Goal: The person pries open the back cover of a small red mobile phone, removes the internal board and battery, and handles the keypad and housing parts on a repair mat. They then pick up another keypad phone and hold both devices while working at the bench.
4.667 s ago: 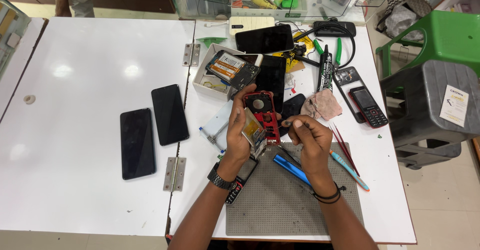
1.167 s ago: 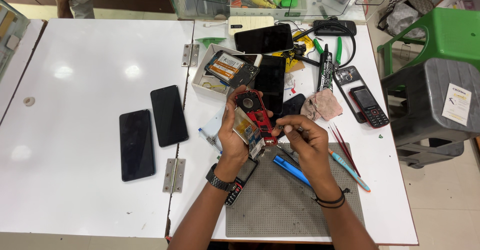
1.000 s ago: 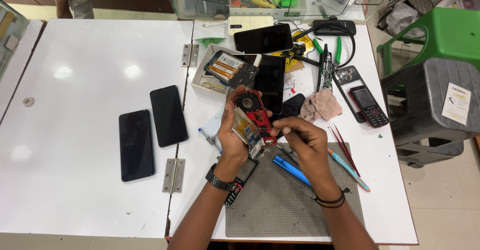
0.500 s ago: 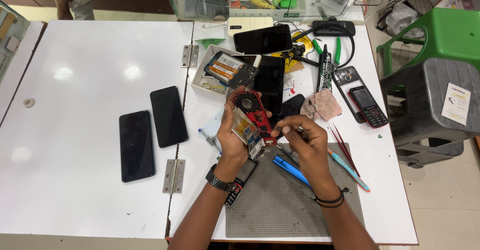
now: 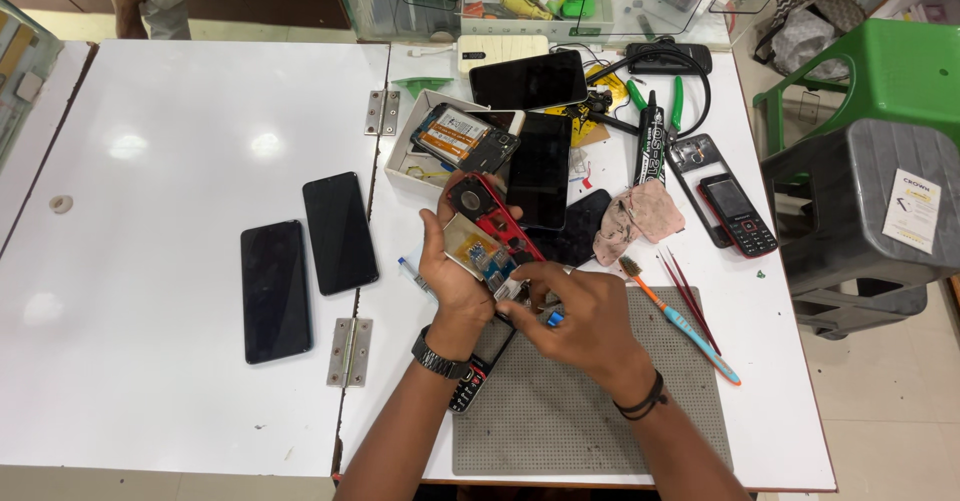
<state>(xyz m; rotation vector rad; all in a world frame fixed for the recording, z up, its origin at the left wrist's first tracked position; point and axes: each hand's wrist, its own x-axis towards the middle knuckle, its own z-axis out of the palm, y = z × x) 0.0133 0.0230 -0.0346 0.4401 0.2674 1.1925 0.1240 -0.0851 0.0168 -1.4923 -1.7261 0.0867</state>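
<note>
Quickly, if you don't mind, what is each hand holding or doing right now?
Left hand: closed around the opened red phone.
Right hand: fingers curled at the phone's lower end; whether it grips a tool cannot be told.

A white surface is seen, on which two black phones are laid well to the left of the left hand. A grey perforated mat is spread beneath the right hand, with a brush just beside it.

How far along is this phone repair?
The red phone already has its back off, circuit board showing. The left hand holds it while the right hand works at its lower end. Closing it up looks left; another opened phone waits in a box.
</note>
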